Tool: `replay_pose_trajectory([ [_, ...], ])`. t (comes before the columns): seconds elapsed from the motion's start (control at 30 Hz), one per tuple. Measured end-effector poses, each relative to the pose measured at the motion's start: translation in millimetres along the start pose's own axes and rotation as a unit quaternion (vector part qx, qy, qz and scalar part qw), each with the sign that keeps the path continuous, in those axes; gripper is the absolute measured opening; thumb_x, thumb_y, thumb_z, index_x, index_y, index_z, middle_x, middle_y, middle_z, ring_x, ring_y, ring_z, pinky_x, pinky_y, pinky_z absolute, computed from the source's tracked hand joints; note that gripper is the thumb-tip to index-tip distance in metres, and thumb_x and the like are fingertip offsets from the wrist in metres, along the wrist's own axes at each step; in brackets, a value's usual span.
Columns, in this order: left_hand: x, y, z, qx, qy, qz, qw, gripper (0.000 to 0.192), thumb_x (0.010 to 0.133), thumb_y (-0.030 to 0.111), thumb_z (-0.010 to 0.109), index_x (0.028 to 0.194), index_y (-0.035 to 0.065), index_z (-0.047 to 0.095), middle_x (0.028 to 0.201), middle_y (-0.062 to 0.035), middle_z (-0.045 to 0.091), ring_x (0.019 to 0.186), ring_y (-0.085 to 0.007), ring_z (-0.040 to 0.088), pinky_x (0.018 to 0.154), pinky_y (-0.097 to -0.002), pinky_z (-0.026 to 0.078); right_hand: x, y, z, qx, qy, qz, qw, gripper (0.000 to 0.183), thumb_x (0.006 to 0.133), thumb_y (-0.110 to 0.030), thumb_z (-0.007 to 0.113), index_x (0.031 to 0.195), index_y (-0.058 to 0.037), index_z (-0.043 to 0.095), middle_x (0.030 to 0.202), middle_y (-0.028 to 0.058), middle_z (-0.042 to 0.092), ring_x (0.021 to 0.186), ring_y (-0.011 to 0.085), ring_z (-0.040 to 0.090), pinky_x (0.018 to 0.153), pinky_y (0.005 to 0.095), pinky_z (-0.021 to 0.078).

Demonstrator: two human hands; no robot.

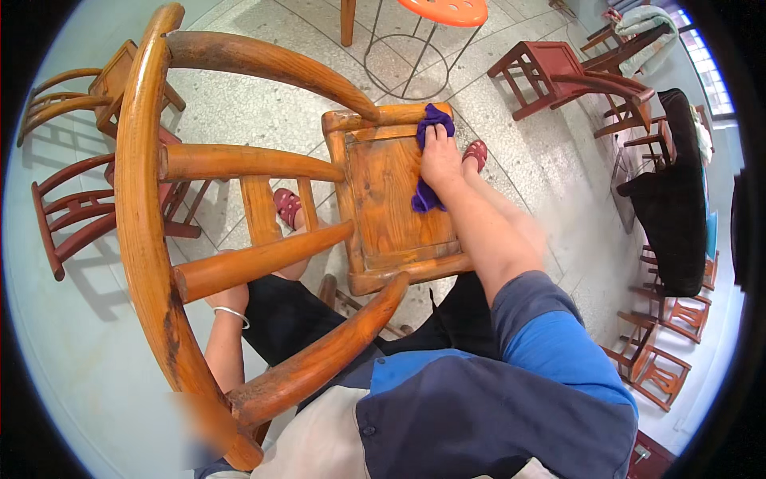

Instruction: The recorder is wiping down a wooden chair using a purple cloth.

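A wooden chair [392, 209] with an orange-brown finish and a curved back stands before me, its back nearest the camera. My right hand [441, 158] presses a purple cloth [428, 197] against the seat near its right edge. Part of the cloth hangs over the seat's frame at the top corner. Behind a slat [263, 260] of the chair's back is my left hand [230, 296], with a white bangle at the wrist. That slat hides most of its fingers, so its grip is unclear. Dark worn patches mark the back rail [140, 209].
An orange round-topped stool [446, 11] with a metal frame stands beyond the seat. Wooden chairs [78, 209] line the left wall. To the right are a red-brown chair [547, 72], a black-covered object [670, 197] and several more chairs. Both feet, in red shoes [474, 154], rest on the tiled floor [239, 90].
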State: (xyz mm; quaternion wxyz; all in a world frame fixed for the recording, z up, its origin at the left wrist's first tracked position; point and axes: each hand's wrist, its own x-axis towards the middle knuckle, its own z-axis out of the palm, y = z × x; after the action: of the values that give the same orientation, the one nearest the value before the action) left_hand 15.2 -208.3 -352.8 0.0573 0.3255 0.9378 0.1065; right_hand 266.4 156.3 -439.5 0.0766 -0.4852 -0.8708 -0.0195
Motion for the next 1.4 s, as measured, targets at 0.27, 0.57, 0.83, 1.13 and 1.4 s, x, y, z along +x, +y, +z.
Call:
replay_pose_trajectory([
  [0.27, 2, 29, -11, 0.020, -0.040, -0.044, 0.998, 0.022, 0.086, 0.025, 0.056, 0.100, 0.0115, 0.065, 0.096, -0.0124, 0.066, 0.096, -0.0347, 0.061, 0.080, -0.0451, 0.047, -14, -113, 1, 0.118, -0.047, -0.071, 0.989, 0.041, 0.083, -0.012, 0.052, 0.124, -0.0146, 0.053, 0.122, 0.0045, 0.050, 0.100, 0.0276, 0.053, 0.079, 0.0416, 0.0496],
  [0.57, -5, 10, -4, -0.011, -0.002, -0.070, 0.997, 0.025, 0.087, 0.027, 0.055, 0.102, 0.0102, 0.066, 0.102, -0.0134, 0.066, 0.095, -0.0360, 0.062, 0.080, -0.0448, 0.048, -67, -25, -25, 0.070, -0.142, -0.131, 0.979, 0.047, 0.082, -0.006, 0.052, 0.128, -0.0180, 0.047, 0.122, 0.0052, 0.047, 0.101, 0.0318, 0.052, 0.081, 0.0417, 0.0521],
  [0.83, 2, 24, -8, 0.016, -0.040, -0.044, 0.998, 0.024, 0.087, 0.026, 0.055, 0.101, 0.0103, 0.066, 0.103, -0.0123, 0.066, 0.100, -0.0350, 0.060, 0.085, -0.0458, 0.046, -14, -96, 0, 0.092, -0.126, 0.010, 0.988, 0.025, 0.083, -0.009, 0.053, 0.106, -0.0016, 0.056, 0.111, 0.0137, 0.050, 0.098, 0.0315, 0.056, 0.077, 0.0411, 0.0546],
  [1.13, -2, 12, -6, -0.021, -0.042, -0.070, 0.996, 0.023, 0.086, 0.024, 0.055, 0.099, 0.0094, 0.066, 0.102, -0.0129, 0.066, 0.098, -0.0343, 0.060, 0.083, -0.0451, 0.045, -11, -21, -32, 0.066, -0.130, -0.051, 0.988, 0.040, 0.084, -0.009, 0.054, 0.123, -0.0181, 0.049, 0.113, 0.0100, 0.052, 0.104, 0.0333, 0.053, 0.082, 0.0428, 0.0512],
  [1.4, 8, 12, 8, -0.028, -0.026, -0.020, 0.999, 0.022, 0.086, 0.026, 0.057, 0.096, 0.0097, 0.067, 0.100, -0.0123, 0.067, 0.100, -0.0329, 0.059, 0.087, -0.0456, 0.043, -11, -62, 2, 0.051, -0.109, 0.014, 0.993, 0.032, 0.082, -0.006, 0.055, 0.114, -0.0093, 0.052, 0.109, 0.0121, 0.053, 0.100, 0.0331, 0.056, 0.077, 0.0413, 0.0534],
])
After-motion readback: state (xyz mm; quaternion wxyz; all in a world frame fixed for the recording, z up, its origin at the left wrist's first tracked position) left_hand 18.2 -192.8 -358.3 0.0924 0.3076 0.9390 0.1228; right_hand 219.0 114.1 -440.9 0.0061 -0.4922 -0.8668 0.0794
